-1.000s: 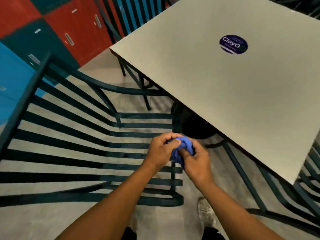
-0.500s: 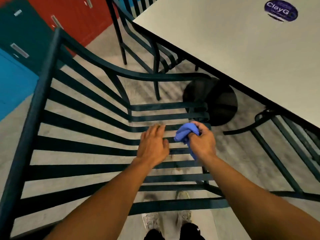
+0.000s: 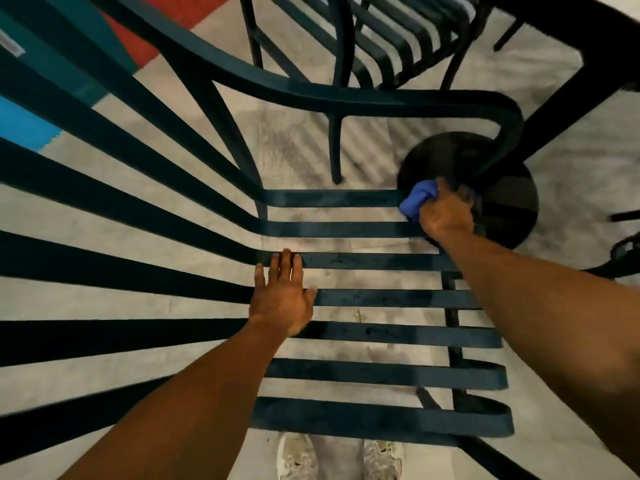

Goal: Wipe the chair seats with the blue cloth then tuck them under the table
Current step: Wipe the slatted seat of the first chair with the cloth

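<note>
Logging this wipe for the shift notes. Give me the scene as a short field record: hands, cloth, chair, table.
left hand: open, flat on the seat slats near the backrest
right hand: grip closed round the blue cloth
blue cloth: bunched, at the far slats of the seat
chair: dark slatted, pulled out, not tucked
table: only its dark edge and round base show
second chair: beyond, near the table

Pale concrete floor (image 3: pixel 571 140) with slatted shadows; round black pedestal base (image 3: pixel 505 202) on it; red, teal and blue panels (image 3: pixel 45 60) far beyond the base.
</note>
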